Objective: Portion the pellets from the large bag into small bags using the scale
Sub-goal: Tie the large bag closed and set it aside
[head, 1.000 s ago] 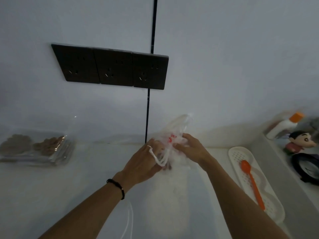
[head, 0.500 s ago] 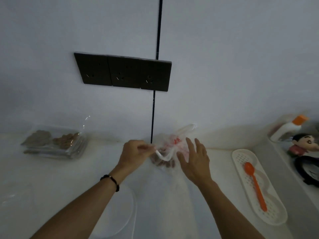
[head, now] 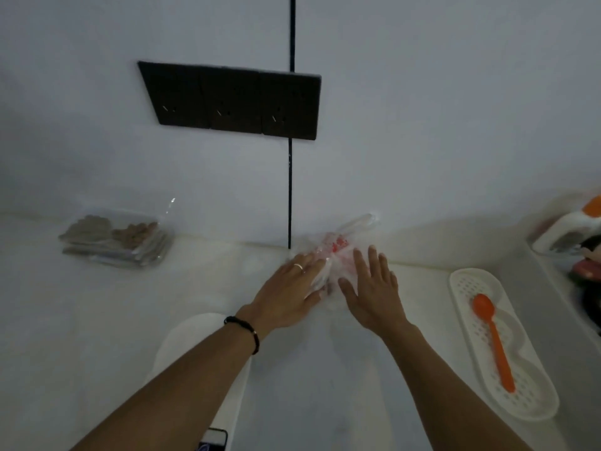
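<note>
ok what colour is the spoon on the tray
Orange; the spoon lies on the white tray, head view.

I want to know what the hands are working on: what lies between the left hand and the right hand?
In the head view, the small plastic bag with red print lies between the left hand and the right hand.

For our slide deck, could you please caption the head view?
Both hands, left and right, rest flat with straight fingers on a clear plastic bag by the wall; an orange spoon lies aside.

Crinkled clear plastic bag (head: 338, 252), glossy orange plastic spoon (head: 492, 336), perforated white tray (head: 533, 408)
</note>
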The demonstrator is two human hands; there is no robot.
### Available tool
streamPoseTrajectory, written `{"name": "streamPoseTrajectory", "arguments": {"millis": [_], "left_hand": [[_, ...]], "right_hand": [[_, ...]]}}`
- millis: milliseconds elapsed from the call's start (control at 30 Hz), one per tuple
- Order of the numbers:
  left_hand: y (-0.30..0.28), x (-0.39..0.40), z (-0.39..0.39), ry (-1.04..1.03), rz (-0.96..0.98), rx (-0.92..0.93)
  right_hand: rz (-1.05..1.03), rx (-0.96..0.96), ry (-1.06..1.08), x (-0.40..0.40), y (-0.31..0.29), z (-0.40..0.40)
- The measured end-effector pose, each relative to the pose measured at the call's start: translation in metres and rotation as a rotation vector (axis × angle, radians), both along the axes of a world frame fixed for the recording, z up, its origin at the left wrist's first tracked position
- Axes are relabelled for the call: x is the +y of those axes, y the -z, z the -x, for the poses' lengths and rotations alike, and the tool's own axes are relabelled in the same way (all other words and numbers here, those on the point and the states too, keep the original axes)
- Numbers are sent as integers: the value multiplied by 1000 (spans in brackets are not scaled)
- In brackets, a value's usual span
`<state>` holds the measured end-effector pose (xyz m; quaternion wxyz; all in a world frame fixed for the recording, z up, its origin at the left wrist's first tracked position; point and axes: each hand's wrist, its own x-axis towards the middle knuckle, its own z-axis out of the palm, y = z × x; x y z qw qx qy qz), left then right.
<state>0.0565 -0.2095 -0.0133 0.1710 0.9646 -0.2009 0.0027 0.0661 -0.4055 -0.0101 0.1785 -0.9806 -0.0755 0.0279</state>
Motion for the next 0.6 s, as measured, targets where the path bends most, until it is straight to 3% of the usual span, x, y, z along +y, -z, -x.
{"name": "streamPoseTrajectory", "arguments": {"millis": [167,367,600], "left_hand": [[-25,41,54,-154,2,-49],[-48,132,140,-396,29,-102],[-36,260,245,-787,45,-47]], "right_hand": [[-70,-100,-75,42,-34,26],[-169,-119,-303,153,-67,71],[-147,60,-556,286,-51,134]]}}
